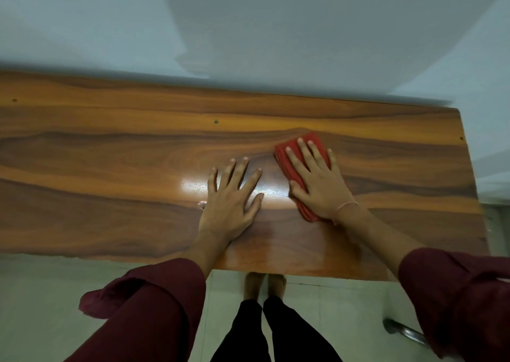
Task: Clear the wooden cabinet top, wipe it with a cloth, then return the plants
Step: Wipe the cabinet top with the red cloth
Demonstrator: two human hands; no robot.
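I am pressing my flat, open right hand (320,185) on the red cloth (298,152) toward the cabinet top's (110,152) right end; my left hand (230,199) is lying open beside it, fingers spread.

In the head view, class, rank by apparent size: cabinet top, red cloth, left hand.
1. Cabinet top, by far.
2 and 3. Left hand and cloth unsure: the right hand covers most of the cloth.
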